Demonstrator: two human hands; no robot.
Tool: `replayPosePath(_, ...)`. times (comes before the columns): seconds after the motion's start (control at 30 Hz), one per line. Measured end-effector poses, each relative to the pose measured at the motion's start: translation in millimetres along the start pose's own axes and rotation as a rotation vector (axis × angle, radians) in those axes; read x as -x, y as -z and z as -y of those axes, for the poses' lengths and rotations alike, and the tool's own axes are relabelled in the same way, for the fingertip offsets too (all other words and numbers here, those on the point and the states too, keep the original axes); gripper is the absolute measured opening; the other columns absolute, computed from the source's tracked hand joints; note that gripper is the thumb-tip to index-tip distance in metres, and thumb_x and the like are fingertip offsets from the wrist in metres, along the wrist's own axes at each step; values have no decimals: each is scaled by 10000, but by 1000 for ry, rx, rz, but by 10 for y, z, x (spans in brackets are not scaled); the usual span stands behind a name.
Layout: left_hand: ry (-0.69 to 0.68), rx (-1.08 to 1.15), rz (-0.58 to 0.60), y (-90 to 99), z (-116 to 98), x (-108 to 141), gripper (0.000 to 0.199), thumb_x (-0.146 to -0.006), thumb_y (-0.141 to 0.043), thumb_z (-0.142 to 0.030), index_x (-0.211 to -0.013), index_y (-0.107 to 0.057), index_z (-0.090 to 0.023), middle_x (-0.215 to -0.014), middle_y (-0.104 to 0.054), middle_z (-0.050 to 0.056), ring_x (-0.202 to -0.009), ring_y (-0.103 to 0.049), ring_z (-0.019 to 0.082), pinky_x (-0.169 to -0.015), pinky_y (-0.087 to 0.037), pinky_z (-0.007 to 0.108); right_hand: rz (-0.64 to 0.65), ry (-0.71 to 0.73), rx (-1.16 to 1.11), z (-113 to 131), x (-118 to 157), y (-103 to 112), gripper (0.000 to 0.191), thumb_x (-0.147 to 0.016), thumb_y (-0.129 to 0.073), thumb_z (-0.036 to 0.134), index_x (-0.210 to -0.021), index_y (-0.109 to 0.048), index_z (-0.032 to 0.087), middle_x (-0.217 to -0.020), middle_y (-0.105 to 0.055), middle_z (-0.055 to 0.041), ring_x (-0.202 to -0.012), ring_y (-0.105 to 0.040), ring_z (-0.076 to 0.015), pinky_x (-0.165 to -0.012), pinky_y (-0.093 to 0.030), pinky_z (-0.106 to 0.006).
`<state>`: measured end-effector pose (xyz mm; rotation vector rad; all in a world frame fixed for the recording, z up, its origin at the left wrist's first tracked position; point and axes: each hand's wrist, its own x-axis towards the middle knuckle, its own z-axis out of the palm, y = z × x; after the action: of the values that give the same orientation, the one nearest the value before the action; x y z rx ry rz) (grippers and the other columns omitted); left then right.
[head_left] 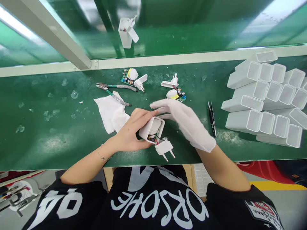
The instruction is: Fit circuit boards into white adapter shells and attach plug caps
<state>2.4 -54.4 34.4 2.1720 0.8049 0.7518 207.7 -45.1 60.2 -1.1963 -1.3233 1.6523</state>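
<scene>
My bare left hand (129,132) is wrapped around a white plastic adapter housing (144,130), its open end tilted towards me. Inside sit a white block and a few wires. A two-pin plug cap (164,147) hangs from the near side on red and dark wires. Wearing a white glove, my right hand (184,119) has its fingers stretched out, with the fingertips close to the far side of the housing; whether they touch it I cannot tell. Beside my left hand lies a loose white glove (109,111), with cutting pliers (120,87) partly on it.
Two circuit boards with plug caps, one left (130,76) and one right (176,95), lie behind my hands. Black tweezers (211,119) rest at the right. Several stacked white housings (241,119) fill the far right. Another housing (125,37) stands beyond the metal rail (153,60).
</scene>
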Motion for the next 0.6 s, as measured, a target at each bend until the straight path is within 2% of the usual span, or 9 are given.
replayPosePath(0.07,17,5,-2,0,2,6,681,-817,-644,-254,-1452,-400,-220,-1203,-591,107,-1063,-541,264,-942,-494,450,-73,0,85,37,6,43,237,-932,-550,387,-915,-693,198,-933,-712,-22,-900,-676,-177,-828,-547,-304)
replayPosePath(0.13,28,-20,-22,-6,0,11,695,-777,-633,-218,-1435,-409,-217,-1198,-601,104,-1051,-549,265,-938,-498,456,-93,-7,191,59,14,70,195,-903,-588,328,-806,-680,186,-821,-688,-9,-792,-647,-155,-738,-519,-272)
replayPosePath(0.27,-11,-111,-67,-24,-2,9,714,-752,-595,-204,-1437,-393,-204,-1148,-611,101,-999,-567,258,-911,-506,458,-68,0,361,44,18,81,210,-888,-587,315,-750,-654,172,-777,-668,-9,-715,-591,-136,-637,-446,-254)
replayPosePath(0.43,-54,-166,-90,-67,21,13,694,-730,-574,-228,-1406,-429,-163,-1106,-614,118,-968,-575,267,-861,-517,457,-10,90,460,-37,4,76,222,-886,-563,302,-716,-621,172,-751,-672,-11,-681,-563,-129,-613,-414,-256)
replayPosePath(0.6,-61,-128,-91,-136,54,21,709,-709,-579,-235,-1401,-443,-162,-1023,-626,97,-897,-575,255,-765,-529,423,-64,196,557,-104,-14,12,204,-880,-537,253,-694,-583,183,-720,-667,-14,-664,-555,-129,-621,-413,-257)
